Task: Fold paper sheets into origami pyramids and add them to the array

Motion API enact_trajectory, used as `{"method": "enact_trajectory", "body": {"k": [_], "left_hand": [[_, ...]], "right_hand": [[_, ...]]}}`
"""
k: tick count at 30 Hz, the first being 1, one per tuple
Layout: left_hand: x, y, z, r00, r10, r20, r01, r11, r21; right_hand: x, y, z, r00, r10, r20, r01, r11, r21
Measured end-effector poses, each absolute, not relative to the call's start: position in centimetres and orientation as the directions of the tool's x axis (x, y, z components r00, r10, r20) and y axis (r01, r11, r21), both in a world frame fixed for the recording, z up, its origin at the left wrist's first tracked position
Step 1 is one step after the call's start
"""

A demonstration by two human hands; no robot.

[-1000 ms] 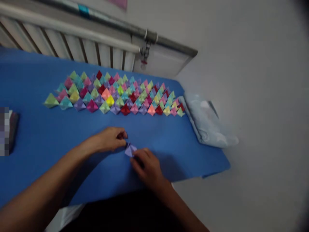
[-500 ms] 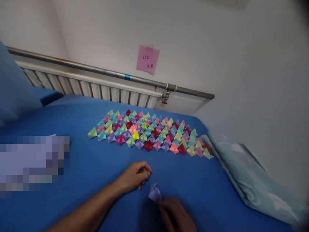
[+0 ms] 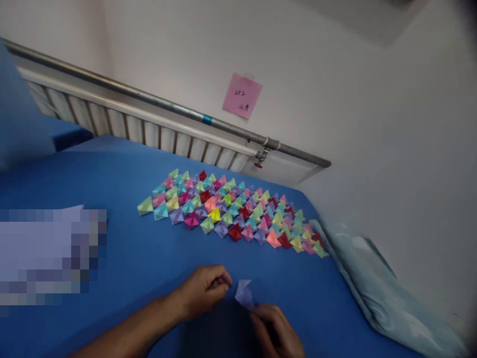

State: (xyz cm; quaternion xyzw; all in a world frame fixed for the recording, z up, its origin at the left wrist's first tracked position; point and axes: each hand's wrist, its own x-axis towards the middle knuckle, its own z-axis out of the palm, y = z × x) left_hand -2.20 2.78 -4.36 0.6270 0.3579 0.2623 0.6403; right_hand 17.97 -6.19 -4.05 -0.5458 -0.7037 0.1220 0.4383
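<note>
Sheet, deep blue, covers the whole surface and takes up the lower left of the view from where I stand. At about 12 o'clock from the hands lies a patch of folded paper shapes, many colours, set close in rows and running from 10 o'clock toward 3 o'clock. A pale blue quilt is bunched along the sheet's edge at 3 o'clock, against the grey-white wall. Behind the shapes a white radiator runs along the wall with a metal pipe above it, and a pink note is stuck to the wall at 12 o'clock. A blue pillow shows at 10 o'clock. Near the bottom edge, the right hand pinches a lilac paper piece by its lower corner, holding it just above the sheet. The left hand rests just beside it at 9 o'clock, fingers curled loosely together, holding nothing that I can see.
</note>
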Motion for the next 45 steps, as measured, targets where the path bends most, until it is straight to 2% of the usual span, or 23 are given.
{"method": "enact_trajectory", "body": {"k": [5,10,14,20,25,31,36,45], "left_hand": [[-2.6,2.9,-4.2,0.626,0.758,-0.182,0.140,0.120,0.983],[-2.5,3.2,-4.4,0.629,0.745,-0.224,0.148,0.168,0.975],[-2.1,3.3,-4.4,0.558,0.794,-0.244,0.150,0.192,0.970],[-2.2,3.3,-4.9,0.451,0.858,-0.247,0.241,0.149,0.959],[-2.4,3.3,-4.9,0.353,0.920,-0.167,0.254,0.077,0.964],[-2.6,3.4,-4.5,0.459,0.879,-0.130,0.300,-0.016,0.954],[-2.7,3.5,-4.6,0.483,0.872,-0.078,0.311,-0.088,0.946],[-3.0,3.4,-4.7,0.481,0.868,-0.121,0.331,-0.052,0.942]], "right_hand": [[17.8,-6.1,-4.0,-0.017,0.865,0.502,0.692,0.373,-0.619],[17.3,-6.2,-3.6,0.042,0.865,0.500,0.638,0.362,-0.679],[17.3,-6.2,-3.7,0.049,0.870,0.491,0.583,0.374,-0.722],[17.3,-6.4,-4.3,0.012,0.840,0.543,0.557,0.445,-0.701],[17.0,-6.5,-4.0,0.019,0.832,0.555,0.529,0.463,-0.712],[17.2,-6.4,-4.3,0.005,0.836,0.549,0.546,0.458,-0.701],[17.2,-6.5,-4.8,0.008,0.866,0.500,0.563,0.409,-0.718],[16.9,-6.5,-4.4,0.041,0.834,0.551,0.510,0.457,-0.729]]}}
